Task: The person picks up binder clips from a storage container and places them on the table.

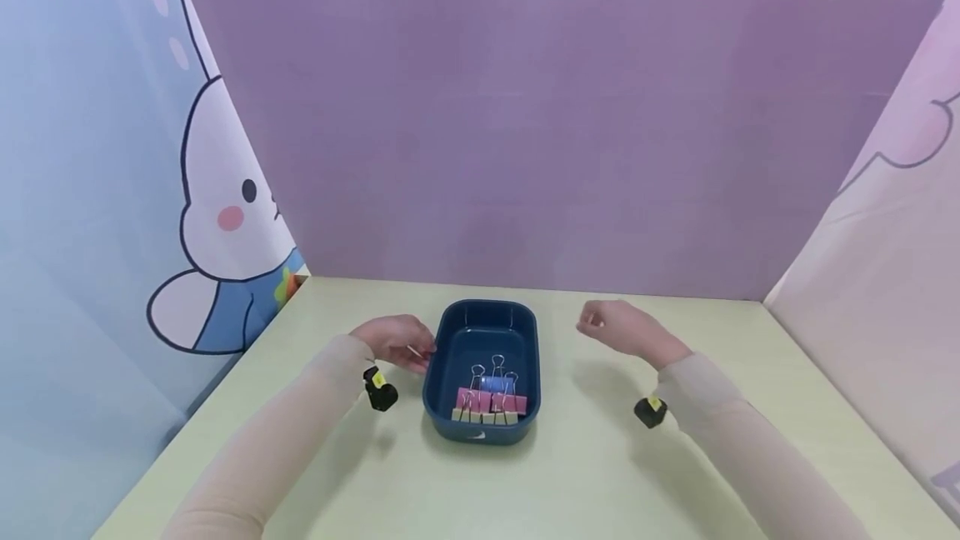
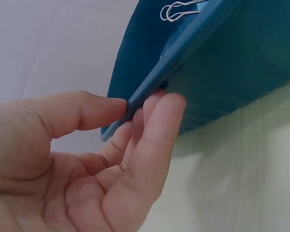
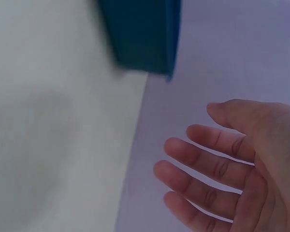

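Observation:
A dark blue rectangular tray (image 1: 487, 438) stands on the table, its long sides running away from me. Binder clips lie inside at the near end: a blue one (image 1: 498, 384), two pink ones (image 1: 509, 403) and pale yellow ones (image 1: 500, 418), with wire handles pointing mostly away. At the tray's left side my left hand (image 1: 397, 342) pinches the rim; in the left wrist view the thumb is on the inner side and the fingers (image 2: 166, 108) on the outer. My right hand (image 1: 621, 328) hovers to the right, apart from the tray, fingers loosely bent and holding nothing.
The pale yellow-green table (image 1: 570, 490) meets a purple backdrop (image 1: 540, 123) behind the tray. A light blue cloth with a cartoon rabbit (image 1: 232, 215) hangs at the left. Another patterned cloth (image 1: 870, 265) borders the right side.

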`<state>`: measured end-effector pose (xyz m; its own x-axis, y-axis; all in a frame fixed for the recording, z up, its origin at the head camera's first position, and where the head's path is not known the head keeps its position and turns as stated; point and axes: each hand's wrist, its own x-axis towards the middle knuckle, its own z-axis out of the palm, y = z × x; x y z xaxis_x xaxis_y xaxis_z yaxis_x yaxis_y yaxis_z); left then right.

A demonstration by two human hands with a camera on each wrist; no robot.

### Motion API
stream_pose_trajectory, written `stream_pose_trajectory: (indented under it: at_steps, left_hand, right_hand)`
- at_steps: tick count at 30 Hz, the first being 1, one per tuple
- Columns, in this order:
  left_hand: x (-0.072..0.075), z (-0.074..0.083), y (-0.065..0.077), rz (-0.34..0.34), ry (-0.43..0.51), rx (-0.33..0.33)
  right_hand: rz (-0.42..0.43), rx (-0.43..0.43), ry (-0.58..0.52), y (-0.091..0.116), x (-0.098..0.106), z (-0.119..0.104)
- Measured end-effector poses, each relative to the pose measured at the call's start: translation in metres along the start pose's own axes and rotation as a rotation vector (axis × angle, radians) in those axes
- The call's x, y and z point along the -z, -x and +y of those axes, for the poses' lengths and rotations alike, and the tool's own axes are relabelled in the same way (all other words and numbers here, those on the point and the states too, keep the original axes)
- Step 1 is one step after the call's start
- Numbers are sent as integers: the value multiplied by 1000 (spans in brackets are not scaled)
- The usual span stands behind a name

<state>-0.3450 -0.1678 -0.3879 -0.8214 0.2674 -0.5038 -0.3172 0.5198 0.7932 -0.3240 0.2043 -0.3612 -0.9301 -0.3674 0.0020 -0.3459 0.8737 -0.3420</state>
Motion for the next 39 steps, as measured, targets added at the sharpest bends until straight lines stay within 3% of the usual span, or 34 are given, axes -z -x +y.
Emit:
stream_pose_trajectory:
  at_steps: [7, 13, 19, 30, 35, 39]
  left_hand:
    - [3, 2, 2, -21, 19, 2]
    - [0, 4, 3, -26, -12, -9]
    - [-2, 7, 4, -20, -27, -10]
    - [0, 6, 3, -24, -20, 1]
    - [1, 7, 2, -26, -21, 1]
    - [-1, 8, 0, -33, -36, 4]
  right_hand:
    - [-21, 118, 18, -24, 6, -79]
    - [-126, 200, 116, -43, -17, -111]
    - [-235, 164, 179, -50, -40, -119]
    - [-311, 178, 173, -56, -53, -123]
    - [-285, 188, 112, -60, -49, -122]
    - [-229, 208, 35, -60, -26, -115]
